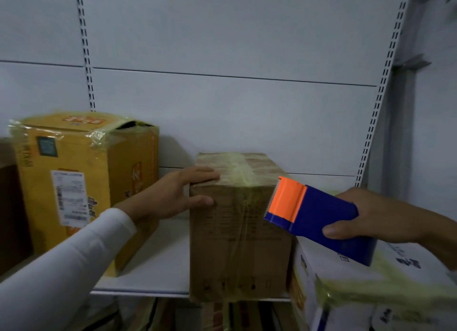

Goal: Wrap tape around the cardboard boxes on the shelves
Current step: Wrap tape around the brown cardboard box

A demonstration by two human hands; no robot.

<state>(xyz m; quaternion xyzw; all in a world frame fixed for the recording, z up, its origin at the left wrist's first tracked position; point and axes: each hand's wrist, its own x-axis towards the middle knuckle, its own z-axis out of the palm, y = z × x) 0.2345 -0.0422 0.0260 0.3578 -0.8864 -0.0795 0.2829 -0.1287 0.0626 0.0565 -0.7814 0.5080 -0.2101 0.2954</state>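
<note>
Leftmost, a dark brown box [10, 207] sits at the frame edge, mostly cut off; cannot tell whether it carries tape. Beside it the tall yellow box [81, 182] stands on the white shelf [153, 264], with yellowish tape crinkled across its top edge and corner; one top flap at the back right looks lifted, a dark gap showing. Taped, then, though not neatly closed. Next, the left hand [170, 194], white sleeve, reaches in and rests on the upper left corner of the plain brown box [237, 227]: fingers together and laid flat over the top edge, thumb pressed on the front face, steadying rather than gripping. This box stands mid-shelf, its front face at the shelf's front lip, a tape band running over the top and down the front centre. At least one wrap looks finished here; other sides not visible. To its right, the right hand [385, 219] is closed around a blue tape dispenser [319, 214], orange toothed blade end pointing at the brown box's upper right edge, near but seemingly apart. No loose strip visible from the blade. Lower right, a white printed box [346, 276] already bears a broad tape band. Judgement: all three clearly visible boxes show tape; task well along, perhaps a further pass on the brown box remaining.
</note>
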